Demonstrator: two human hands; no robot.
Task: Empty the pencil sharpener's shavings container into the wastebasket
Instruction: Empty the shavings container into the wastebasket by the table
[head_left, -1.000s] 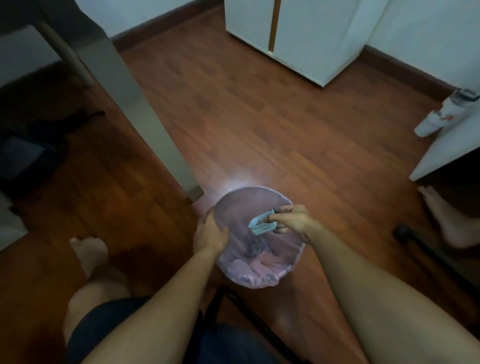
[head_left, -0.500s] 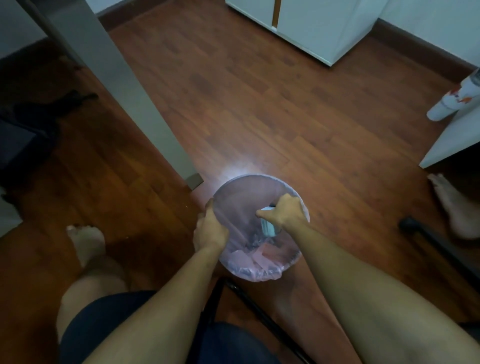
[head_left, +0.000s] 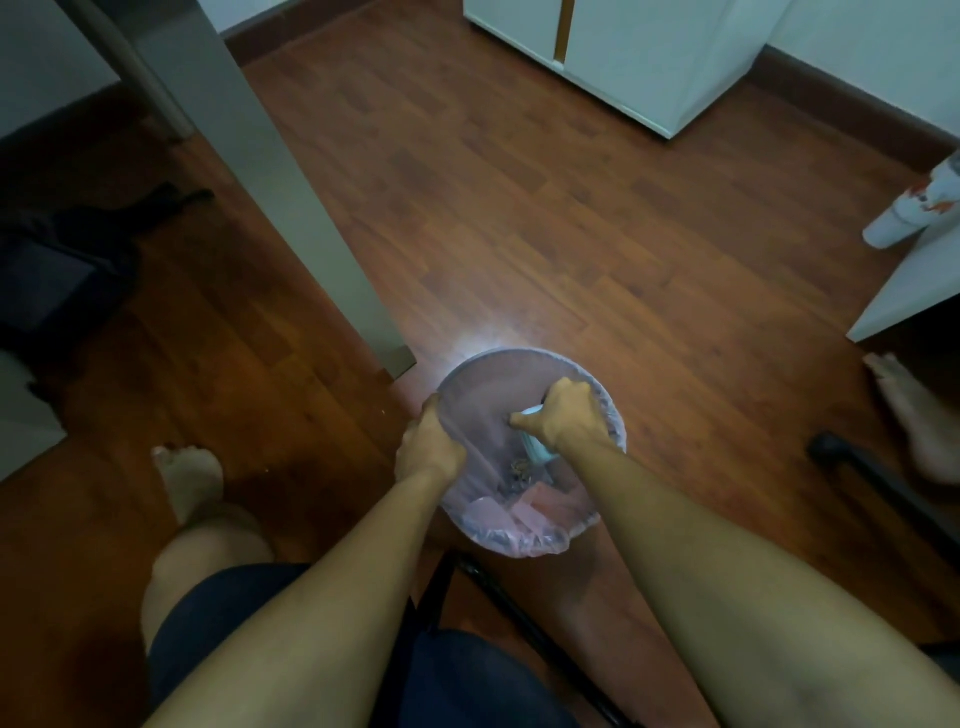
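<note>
Head view: your right hand (head_left: 569, 415) has its fingers curled closed around the pale blue shavings container (head_left: 540, 451), which is tipped downward inside the mouth of the wastebasket (head_left: 613, 415); most of the container is hidden under your knuckles. Your left hand (head_left: 428, 449) is clamped on the wastebasket's left rim, fingers folded over the edge and the pink plastic liner (head_left: 524, 540). Brown shavings (head_left: 519, 467) lie in the basket just below the container, among pink scraps. The wastebasket stands on the wooden floor (head_left: 519, 208), beside a grey table leg (head_left: 291, 197) and between your bare feet.
</note>
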